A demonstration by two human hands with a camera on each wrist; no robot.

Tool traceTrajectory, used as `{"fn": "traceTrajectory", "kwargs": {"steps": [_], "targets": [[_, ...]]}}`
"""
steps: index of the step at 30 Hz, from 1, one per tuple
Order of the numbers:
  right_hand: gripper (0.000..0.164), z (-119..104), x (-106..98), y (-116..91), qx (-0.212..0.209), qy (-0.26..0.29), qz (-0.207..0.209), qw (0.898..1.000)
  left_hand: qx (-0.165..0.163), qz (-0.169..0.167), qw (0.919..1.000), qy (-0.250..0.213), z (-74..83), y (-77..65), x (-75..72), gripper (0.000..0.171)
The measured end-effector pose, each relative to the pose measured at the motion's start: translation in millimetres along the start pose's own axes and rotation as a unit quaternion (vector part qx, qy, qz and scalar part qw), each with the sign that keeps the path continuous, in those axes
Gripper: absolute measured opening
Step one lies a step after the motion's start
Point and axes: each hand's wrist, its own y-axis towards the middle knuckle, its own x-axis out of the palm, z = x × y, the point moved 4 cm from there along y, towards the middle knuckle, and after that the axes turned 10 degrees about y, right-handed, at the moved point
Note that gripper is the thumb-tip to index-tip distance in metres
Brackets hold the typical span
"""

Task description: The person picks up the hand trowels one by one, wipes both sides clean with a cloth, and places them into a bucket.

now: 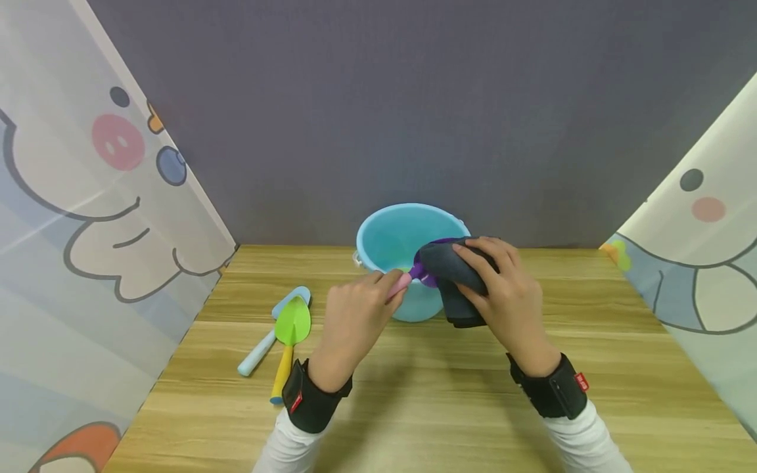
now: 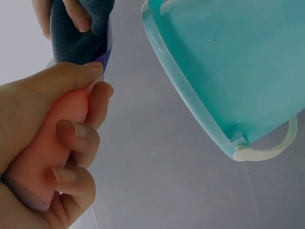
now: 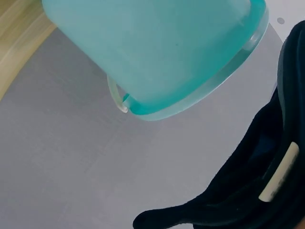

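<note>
My left hand (image 1: 357,309) grips the pink handle (image 2: 62,129) of a purple toy garden tool (image 1: 416,270), thumb along the top and fingers curled underneath. A dark blue-grey towel (image 1: 454,266) is in my right hand (image 1: 507,299), wrapped over the tool's head, so the head's shape is mostly hidden. Tool and towel are held up over the near right side of a light blue bucket (image 1: 414,307). In the right wrist view, folds of the towel (image 3: 243,186) with a pale tag fill the lower right.
On the wooden table (image 1: 414,407) at left lie a green toy trowel (image 1: 293,322) with a yellow handle and a light blue toy tool (image 1: 257,353) partly under it. A grey panel (image 1: 414,118) stands behind, with cartoon-printed panels at both sides. The bucket has a white handle (image 2: 271,151).
</note>
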Motion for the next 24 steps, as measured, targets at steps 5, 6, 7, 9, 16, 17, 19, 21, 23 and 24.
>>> {"fn": "traceTrajectory", "kwargs": {"steps": [5,6,7,9,16,17,19,21,23,24], "targets": [[0.062,4,-4,0,0.018,-0.01,0.018,1.0,-0.002,0.0,1.0,-0.007,-0.8,-0.2,-0.6,0.02],[0.061,5,-5,0,0.02,-0.011,0.023,0.999,-0.002,-0.002,1.0,-0.008,-0.9,-0.2,-0.6,0.02],[0.061,6,-6,0,0.022,-0.012,0.027,0.999,-0.002,-0.006,0.9999,-0.01,-1.0,-0.4,-0.4,0.019],[0.059,7,-7,1,0.026,-0.012,0.035,0.999,-0.004,-0.018,0.9997,-0.015,-1.5,-0.9,-0.5,0.018],[0.058,10,-10,2,0.035,-0.012,0.043,0.998,-0.015,-0.045,0.9986,-0.024,-3.9,-0.9,0.5,0.022],[0.058,10,-11,3,0.036,-0.012,0.044,0.998,-0.016,-0.044,0.9986,-0.024,-3.8,-0.7,0.9,0.02],[0.056,10,-11,2,0.037,-0.011,0.045,0.998,-0.015,-0.042,0.9988,-0.021,-3.5,-0.9,2.1,0.017],[0.055,11,-12,2,0.041,-0.012,0.048,0.998,-0.015,-0.041,0.9988,-0.02,-3.3,-1.5,3.1,0.016],[0.054,13,-13,1,0.047,-0.014,0.049,0.998,-0.016,-0.042,0.9988,-0.018,-3.3,-2.0,3.6,0.016],[0.054,13,-13,1,0.051,-0.016,0.051,0.997,-0.016,-0.041,0.9989,-0.017,-3.3,-2.1,3.8,0.016]]}}
